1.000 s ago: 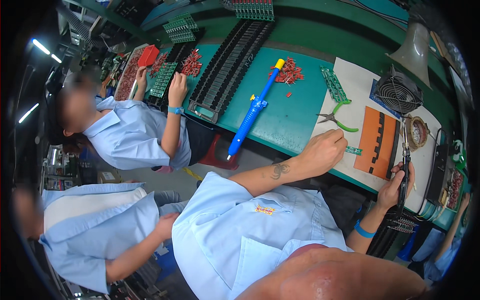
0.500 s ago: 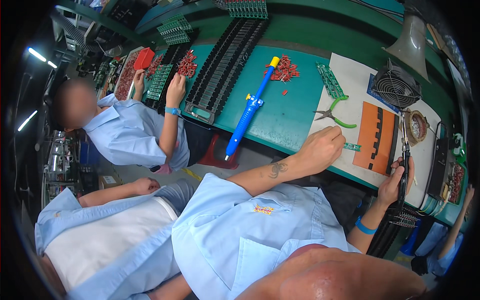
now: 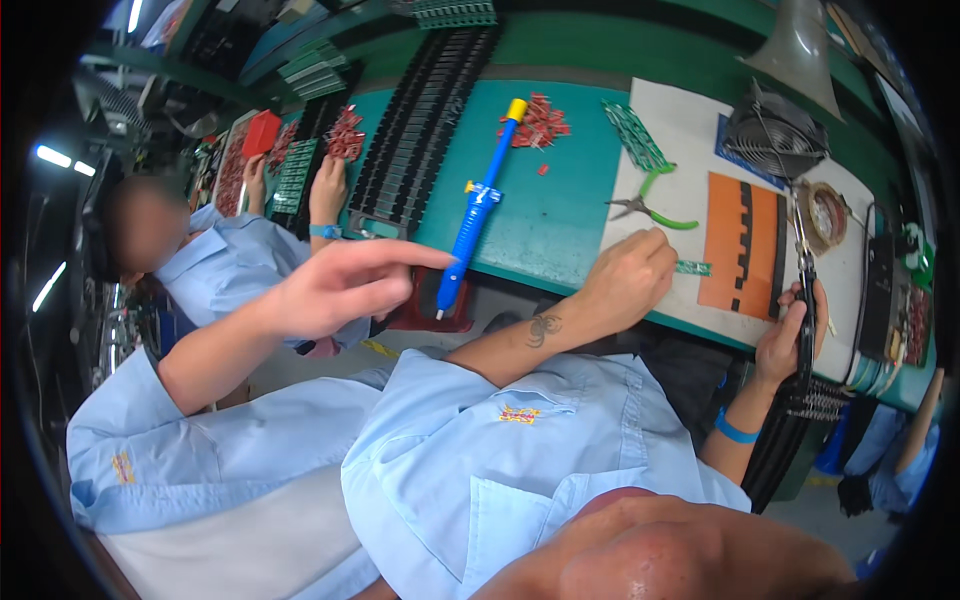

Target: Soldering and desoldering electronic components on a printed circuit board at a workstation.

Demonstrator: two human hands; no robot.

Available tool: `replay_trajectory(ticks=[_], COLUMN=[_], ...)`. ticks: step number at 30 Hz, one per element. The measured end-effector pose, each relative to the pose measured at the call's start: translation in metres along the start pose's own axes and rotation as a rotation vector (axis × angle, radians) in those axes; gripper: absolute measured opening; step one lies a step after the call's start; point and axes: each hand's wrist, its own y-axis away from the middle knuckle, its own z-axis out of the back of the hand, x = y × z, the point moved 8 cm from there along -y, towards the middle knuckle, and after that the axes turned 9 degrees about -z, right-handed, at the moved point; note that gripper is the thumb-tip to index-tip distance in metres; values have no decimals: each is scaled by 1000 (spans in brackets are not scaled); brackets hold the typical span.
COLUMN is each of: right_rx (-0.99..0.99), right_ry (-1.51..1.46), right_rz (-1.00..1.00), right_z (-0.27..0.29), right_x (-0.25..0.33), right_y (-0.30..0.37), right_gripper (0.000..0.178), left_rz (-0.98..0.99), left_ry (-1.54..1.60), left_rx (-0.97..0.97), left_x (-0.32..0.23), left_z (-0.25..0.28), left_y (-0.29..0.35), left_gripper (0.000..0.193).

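My left hand (image 3: 632, 275) is closed in a pinch over the white sheet, at the end of a small green circuit board (image 3: 693, 268). The board sticks out to the right from the fingertips. My right hand (image 3: 792, 330) grips the black handle of a soldering iron (image 3: 806, 265). Its metal end points away from me, near the fan. Between the board and the iron lies an orange plate (image 3: 735, 245) with black notched strips. Green-handled pliers (image 3: 655, 200) rest beyond my left hand. Further left, a blue desoldering pump (image 3: 478, 205) with a yellow end extends past the bench edge.
A co-worker's hand (image 3: 345, 285) points at the pump. Red components (image 3: 533, 122) lie in a pile beside several green boards (image 3: 635, 135). A black fan (image 3: 775, 140) and a brown ring-shaped roll (image 3: 825, 217) stand far right. Black racks (image 3: 425, 130) and another seated worker are left.
The nearby co-worker's hand has risen from the lap and reaches right with a finger extended to the pump. The view has shifted slightly; my hands keep nearly the same places on the bench.
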Motion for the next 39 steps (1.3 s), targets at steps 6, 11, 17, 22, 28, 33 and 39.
replay_trajectory(ticks=[6,11,17,22,28,33,39], right_rx=[-34,-80,-68,-71,-4,-7,-36], right_ry=[-21,-19,-11,71,27,7,16], right_rz=[10,53,17,-35,-17,-23,-40], right_z=[-1,-4,-2,-2,-9,-7,-6], right_x=[4,14,14,10,13,11,9], right_y=[4,4,5,7,5,3,6], right_gripper=[41,42,39,40,38,37,41], left_rz=[-2,59,87,16,42,14,25], left_ry=[25,40,89,53,71,5,0], left_rx=[12,49,60,63,58,36,63], left_x=[4,5,5,1,1,0,2], left_z=[-5,-6,-8,-5,-1,-1,-4], left_y=[-1,-3,-2,-8,-12,-13,-12], left_gripper=[9,10,9,6,8,8,7])
